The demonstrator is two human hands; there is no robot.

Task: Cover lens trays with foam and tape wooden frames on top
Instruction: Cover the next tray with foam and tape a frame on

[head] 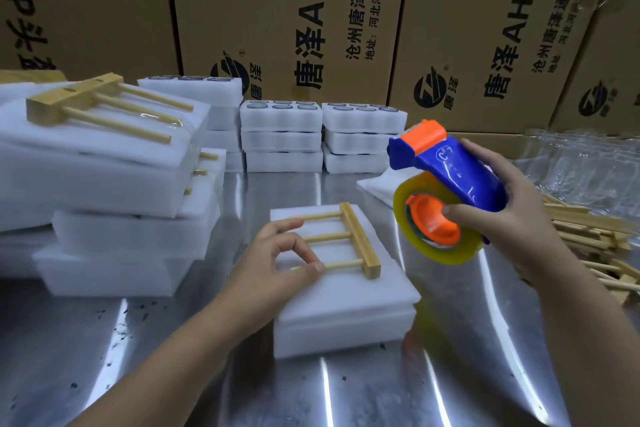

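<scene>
Finished white packs (104, 166) pile up at the left, open lens trays (282, 135) stand stacked at the back, and loose frames (588, 236) lie heaped at the right. The right hand (512, 215) curls its fingers tight round a blue-and-orange tape dispenser (446, 166), held up just beside the near pack. On the shiny, speckled metal table (346, 392) a foam sheet (346, 291) covers a tray (346, 336), and the left hand (287, 256) pinches the rod ends of the wooden frame (349, 239) lying flat on it, while cardboard boxes (311, 10) printed "唐泽 AH4.0" wall the back.
</scene>
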